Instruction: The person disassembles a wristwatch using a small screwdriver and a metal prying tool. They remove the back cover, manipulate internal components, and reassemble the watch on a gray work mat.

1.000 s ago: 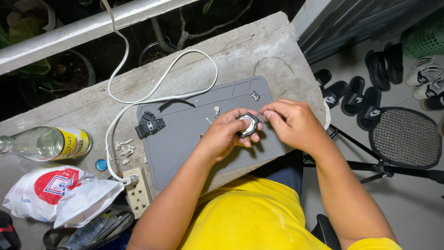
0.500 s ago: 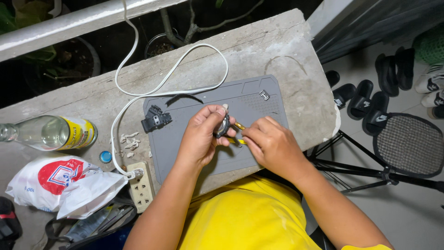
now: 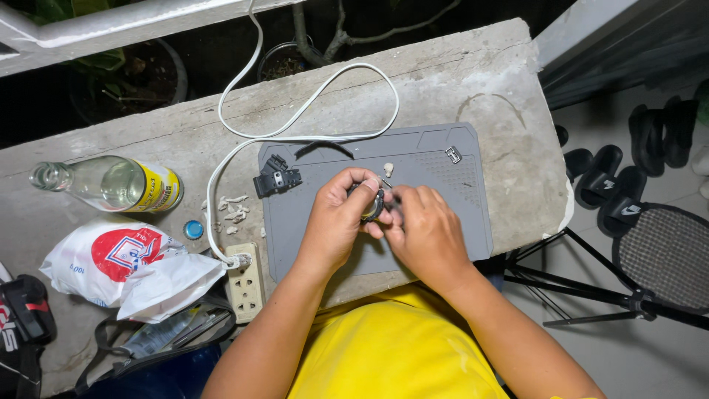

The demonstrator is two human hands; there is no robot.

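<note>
My left hand point(image 3: 336, 222) grips a small round dark part point(image 3: 371, 205) with a metal face, held just above the grey work mat point(image 3: 450, 199). My right hand point(image 3: 425, 233) is closed against the same part from the right, fingertips on it; a thin tool may be in those fingers, but it is mostly hidden. A black plug piece point(image 3: 277, 177) lies on the mat's far left corner. A small pale bit point(image 3: 388, 169) and a small metal clip point(image 3: 453, 154) lie on the mat's far side.
A white cable point(image 3: 310, 103) loops over the concrete ledge to a power strip point(image 3: 245, 284). A clear bottle point(image 3: 111, 186) lies at left, with a blue cap point(image 3: 193, 230), a white plastic bag point(image 3: 125, 266) and a dark bag point(image 3: 159, 343). Sandals point(image 3: 613, 185) and a racket point(image 3: 668, 255) are at right.
The view has shifted so the mat sits further right. Both hands stay together over the mat on the small part, with the right hand drawn closer to the left.
</note>
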